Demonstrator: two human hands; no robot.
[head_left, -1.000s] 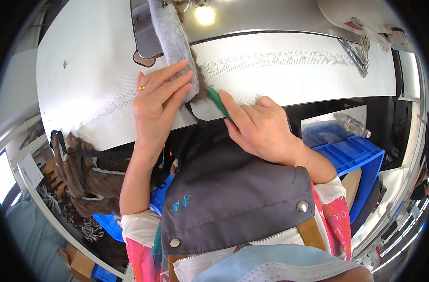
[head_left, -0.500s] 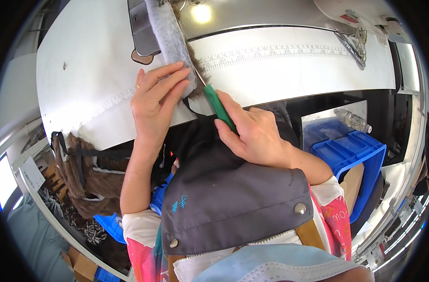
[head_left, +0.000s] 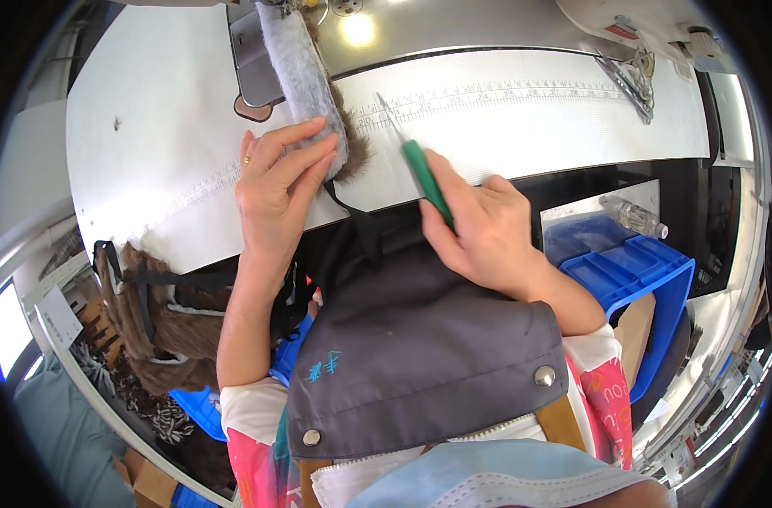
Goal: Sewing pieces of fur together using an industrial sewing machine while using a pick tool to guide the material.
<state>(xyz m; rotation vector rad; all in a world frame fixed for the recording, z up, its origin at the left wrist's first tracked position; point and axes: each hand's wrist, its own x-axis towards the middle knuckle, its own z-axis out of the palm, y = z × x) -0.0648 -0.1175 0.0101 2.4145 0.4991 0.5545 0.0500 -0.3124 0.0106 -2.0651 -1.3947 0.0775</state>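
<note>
Fur strip (head_left: 300,76) runs ahead from our nearer left grip (head_left: 276,184), spread upon it; our right grip (head_left: 486,227) clasps a green-handled tool (head_left: 423,176).

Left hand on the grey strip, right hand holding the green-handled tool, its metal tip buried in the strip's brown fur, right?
Not the metal tip: the head view shows it clear of the brown fur, to its right over the white tabletop. The left hand is on the grey strip and the right hand holds the green-handled tool, as stated.
</note>
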